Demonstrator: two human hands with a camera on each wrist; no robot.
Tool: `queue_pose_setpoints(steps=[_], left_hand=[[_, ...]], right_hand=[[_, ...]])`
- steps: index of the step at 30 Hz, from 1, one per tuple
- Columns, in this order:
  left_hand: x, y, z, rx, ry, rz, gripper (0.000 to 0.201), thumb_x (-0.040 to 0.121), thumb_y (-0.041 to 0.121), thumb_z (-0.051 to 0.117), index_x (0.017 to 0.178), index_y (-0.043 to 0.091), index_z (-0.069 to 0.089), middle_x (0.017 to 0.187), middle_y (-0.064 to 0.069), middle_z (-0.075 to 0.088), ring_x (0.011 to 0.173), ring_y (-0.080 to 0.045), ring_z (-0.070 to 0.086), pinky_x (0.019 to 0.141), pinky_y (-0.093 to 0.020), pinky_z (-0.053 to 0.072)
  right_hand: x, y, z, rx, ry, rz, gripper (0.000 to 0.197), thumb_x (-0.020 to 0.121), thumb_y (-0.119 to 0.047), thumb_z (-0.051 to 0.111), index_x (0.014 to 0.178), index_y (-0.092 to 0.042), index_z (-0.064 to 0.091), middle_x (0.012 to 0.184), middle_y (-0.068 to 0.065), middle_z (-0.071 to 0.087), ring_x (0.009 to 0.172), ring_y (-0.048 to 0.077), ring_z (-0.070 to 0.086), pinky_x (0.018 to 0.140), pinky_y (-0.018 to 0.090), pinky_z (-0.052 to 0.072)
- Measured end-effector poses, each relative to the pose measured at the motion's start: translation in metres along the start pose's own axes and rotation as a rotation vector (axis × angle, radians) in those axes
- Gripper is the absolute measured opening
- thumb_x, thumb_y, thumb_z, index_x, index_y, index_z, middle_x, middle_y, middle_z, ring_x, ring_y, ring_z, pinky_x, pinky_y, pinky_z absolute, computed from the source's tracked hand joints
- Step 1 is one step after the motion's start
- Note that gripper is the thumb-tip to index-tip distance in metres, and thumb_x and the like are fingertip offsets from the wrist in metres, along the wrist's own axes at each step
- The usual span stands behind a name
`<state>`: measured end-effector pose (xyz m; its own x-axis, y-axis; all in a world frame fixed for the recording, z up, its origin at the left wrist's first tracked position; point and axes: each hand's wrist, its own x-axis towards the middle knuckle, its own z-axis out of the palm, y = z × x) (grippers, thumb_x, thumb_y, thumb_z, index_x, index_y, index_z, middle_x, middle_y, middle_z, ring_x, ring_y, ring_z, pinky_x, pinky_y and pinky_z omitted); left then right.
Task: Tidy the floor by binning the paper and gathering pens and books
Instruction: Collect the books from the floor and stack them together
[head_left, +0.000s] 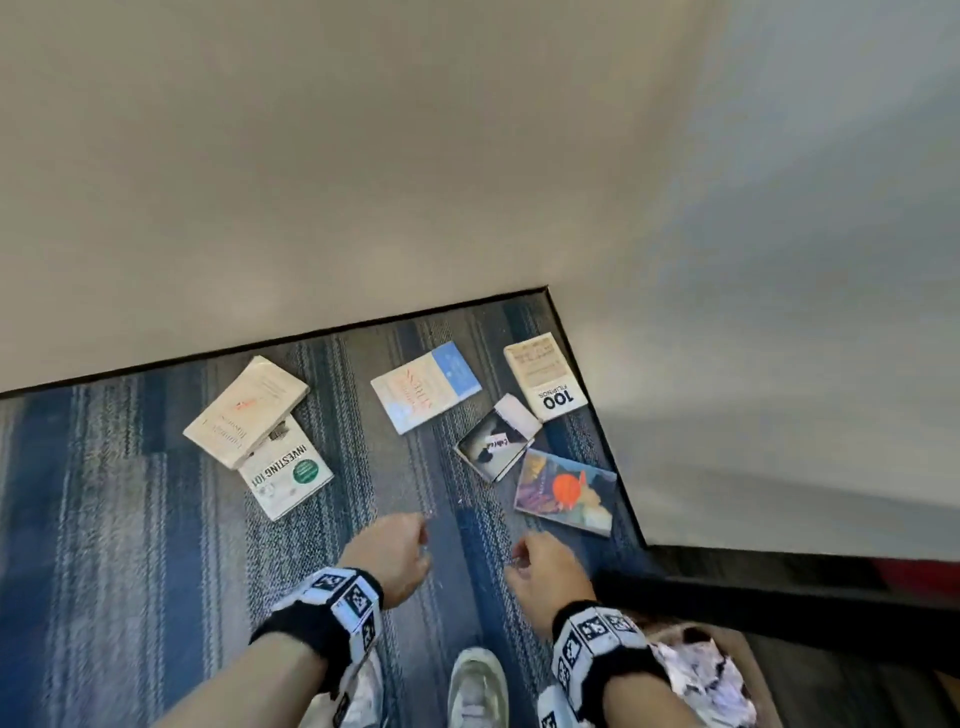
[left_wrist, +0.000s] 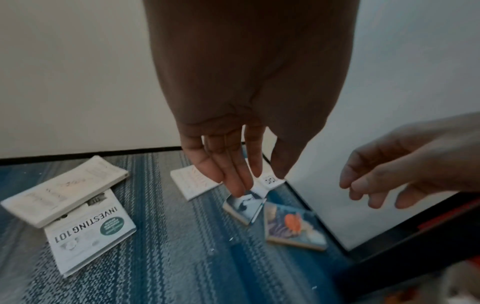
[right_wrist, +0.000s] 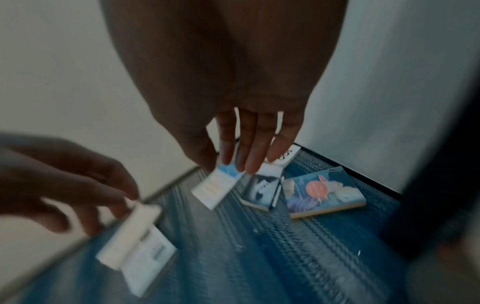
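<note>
Several books lie on the blue striped carpet near a wall corner. A cream book (head_left: 247, 410) overlaps the white "Investing 101" book (head_left: 288, 470) at the left. A cream-and-blue book (head_left: 425, 387) lies in the middle. At the right are the "100" book (head_left: 545, 382), a dark photo-cover book (head_left: 496, 441) and a colourful book with an orange circle (head_left: 566, 491). My left hand (head_left: 395, 551) and right hand (head_left: 540, 566) hang above the carpet in front of the books, fingers relaxed (left_wrist: 233, 170) (right_wrist: 249, 148), holding nothing.
Pale walls (head_left: 363, 182) meet at a corner behind the books, with a black skirting along the floor. A dark ledge (head_left: 779, 597) runs at the right. Crumpled white paper (head_left: 701, 675) sits at the lower right. My shoe (head_left: 478, 686) stands on the carpet below the hands.
</note>
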<state>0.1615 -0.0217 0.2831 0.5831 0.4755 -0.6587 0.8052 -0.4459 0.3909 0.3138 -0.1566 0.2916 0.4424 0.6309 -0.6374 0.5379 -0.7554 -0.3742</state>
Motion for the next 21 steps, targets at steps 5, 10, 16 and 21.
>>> queue_pose_setpoints(steps=[5, 10, 16, 21], left_hand=[[0.146, -0.083, 0.095, 0.004, 0.055, -0.004, 0.027, 0.093, 0.033, 0.053, 0.115, 0.016, 0.052, 0.115, -0.003, 0.060, 0.103, -0.022, 0.058, 0.089, -0.033, 0.048], [0.273, -0.119, 0.151, 0.025, 0.200, 0.076, 0.042, 0.095, 0.038, 0.053, 0.128, 0.013, 0.044, 0.127, -0.007, 0.050, 0.112, -0.026, 0.057, 0.094, -0.036, 0.047], [0.354, -0.094, 0.163, -0.119, 0.340, 0.090, 0.061, 0.086, 0.062, 0.056, 0.121, 0.012, 0.046, 0.124, -0.009, 0.053, 0.113, -0.027, 0.054, 0.092, -0.035, 0.044], [0.378, -0.072, 0.151, -0.189, 0.242, -0.055, 0.084, 0.070, 0.077, 0.061, 0.118, 0.008, 0.050, 0.120, -0.013, 0.058, 0.110, -0.032, 0.059, 0.087, -0.037, 0.048]], right_hand=[[0.172, 0.051, 0.102, -0.143, -0.023, 0.037, 0.032, 0.091, -0.026, 0.056, 0.117, -0.008, 0.055, 0.119, 0.011, 0.060, 0.113, 0.028, 0.057, 0.097, 0.035, 0.046], [0.292, 0.084, 0.152, -0.011, 0.191, 0.240, 0.015, 0.094, -0.009, 0.049, 0.100, 0.000, 0.058, 0.107, 0.019, 0.062, 0.099, 0.030, 0.059, 0.081, 0.031, 0.044], [0.338, 0.102, 0.168, -0.081, 0.357, 0.227, 0.029, 0.086, -0.024, 0.057, 0.105, -0.002, 0.060, 0.103, 0.016, 0.067, 0.096, 0.033, 0.064, 0.079, 0.033, 0.050], [0.347, 0.104, 0.149, -0.019, 0.160, 0.257, 0.016, 0.078, -0.025, 0.060, 0.074, -0.009, 0.061, 0.082, 0.008, 0.070, 0.079, 0.025, 0.066, 0.061, 0.022, 0.044]])
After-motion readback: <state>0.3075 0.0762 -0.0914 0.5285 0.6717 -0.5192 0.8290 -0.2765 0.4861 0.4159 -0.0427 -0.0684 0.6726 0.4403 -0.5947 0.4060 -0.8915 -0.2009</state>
